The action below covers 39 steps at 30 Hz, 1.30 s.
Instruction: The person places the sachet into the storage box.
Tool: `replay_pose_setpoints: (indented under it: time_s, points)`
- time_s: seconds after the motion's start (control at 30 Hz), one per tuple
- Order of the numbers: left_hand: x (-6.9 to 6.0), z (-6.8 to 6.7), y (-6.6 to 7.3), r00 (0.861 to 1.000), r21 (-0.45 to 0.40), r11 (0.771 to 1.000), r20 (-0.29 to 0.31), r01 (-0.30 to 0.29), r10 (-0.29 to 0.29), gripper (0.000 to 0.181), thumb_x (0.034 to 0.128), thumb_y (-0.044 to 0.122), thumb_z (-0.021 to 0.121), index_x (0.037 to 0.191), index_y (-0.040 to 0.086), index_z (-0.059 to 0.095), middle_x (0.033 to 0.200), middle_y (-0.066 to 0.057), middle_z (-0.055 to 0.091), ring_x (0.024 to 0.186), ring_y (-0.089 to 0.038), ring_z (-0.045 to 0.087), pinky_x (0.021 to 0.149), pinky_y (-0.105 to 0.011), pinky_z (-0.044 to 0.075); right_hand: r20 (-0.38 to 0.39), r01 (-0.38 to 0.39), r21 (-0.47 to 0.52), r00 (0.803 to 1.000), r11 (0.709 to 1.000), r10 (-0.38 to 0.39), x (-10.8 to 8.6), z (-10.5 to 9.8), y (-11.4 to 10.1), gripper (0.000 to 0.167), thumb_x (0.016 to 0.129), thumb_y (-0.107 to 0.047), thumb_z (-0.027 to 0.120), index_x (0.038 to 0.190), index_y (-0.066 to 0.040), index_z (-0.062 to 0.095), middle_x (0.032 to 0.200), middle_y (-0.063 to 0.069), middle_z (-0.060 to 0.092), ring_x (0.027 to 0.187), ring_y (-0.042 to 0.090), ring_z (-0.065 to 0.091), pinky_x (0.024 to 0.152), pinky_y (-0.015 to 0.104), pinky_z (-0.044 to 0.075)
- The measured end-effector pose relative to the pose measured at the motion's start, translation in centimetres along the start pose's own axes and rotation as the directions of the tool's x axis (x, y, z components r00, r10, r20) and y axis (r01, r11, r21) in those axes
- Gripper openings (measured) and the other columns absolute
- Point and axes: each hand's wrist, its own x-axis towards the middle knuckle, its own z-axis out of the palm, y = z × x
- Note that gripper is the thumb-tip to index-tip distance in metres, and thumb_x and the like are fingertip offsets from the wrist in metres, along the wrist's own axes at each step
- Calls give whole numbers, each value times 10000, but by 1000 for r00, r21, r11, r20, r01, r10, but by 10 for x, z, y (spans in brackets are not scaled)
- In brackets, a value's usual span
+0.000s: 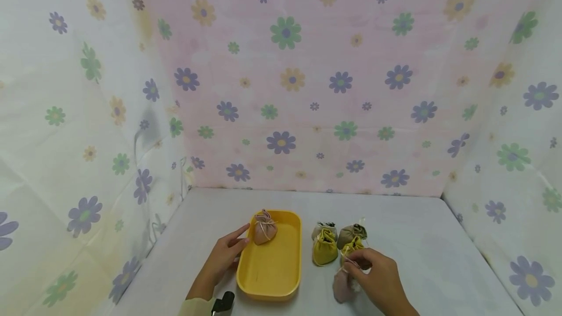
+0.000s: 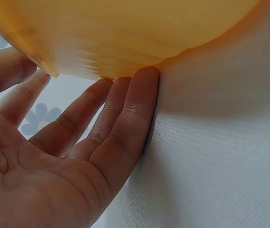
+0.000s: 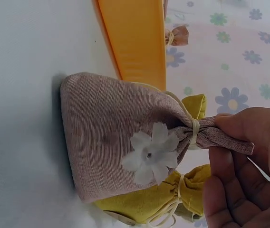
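Observation:
My right hand pinches the gathered neck of a mauve drawstring pouch, which has a white fabric flower on its front. My left hand touches the left side of a yellow tray; in the left wrist view its fingertips press against the tray's outer wall. Inside the tray, near its far left corner, sits a pinkish-brown pouch tied with a cord. Just beyond the right hand stand a yellow pouch, partly hidden, and an olive-brown pouch.
Between tray and right hand stands another yellow pouch, with a whitish pouch behind it. A black object shows by the left wrist. Flower-printed cloth walls the white table at the back and sides.

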Motion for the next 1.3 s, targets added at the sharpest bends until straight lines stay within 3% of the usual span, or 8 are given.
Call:
replay_pose_setpoints:
  time_s: [0.4, 0.73, 0.93, 1.3]
  points:
    - [-2, 1, 0, 1000, 15, 1000, -11, 7, -7, 554, 1004, 376, 684, 1530, 299, 527, 1383, -212, 640, 1140, -315, 712, 877, -494, 635, -68, 141, 86, 988, 986, -135, 4, 4, -5, 279, 757, -121, 925, 844, -306, 736, 790, -224, 696, 700, -48, 658, 629, 192, 584]
    - [-1, 0, -2, 1000, -8, 1000, 15, -16, 16, 556, 1008, 370, 680, 1536, 289, 521, 1409, -223, 621, 1170, -332, 701, 884, -510, 630, -40, 168, 107, 986, 980, -165, 13, 4, -19, 251, 780, -138, 913, 844, -297, 729, 795, -213, 690, 730, -36, 655, 659, 183, 590]
    - [-1, -1, -2, 1000, -3, 1000, 8, -8, 8, 566, 1001, 391, 685, 1533, 284, 525, 1405, -230, 626, 1159, -331, 708, 899, -510, 625, -76, 260, 128, 965, 957, -252, 17, 8, -23, 233, 776, -154, 919, 865, -279, 743, 832, -211, 707, 746, -42, 673, 664, 187, 601]
    - [0, -1, -2, 1000, -8, 1000, 22, -21, 21, 565, 1007, 385, 678, 1539, 279, 518, 1405, -231, 625, 1167, -336, 707, 912, -507, 621, -111, 349, 168, 936, 922, -334, 28, 11, -33, 223, 790, -106, 905, 893, -235, 754, 869, -179, 713, 752, -34, 689, 651, 204, 616]
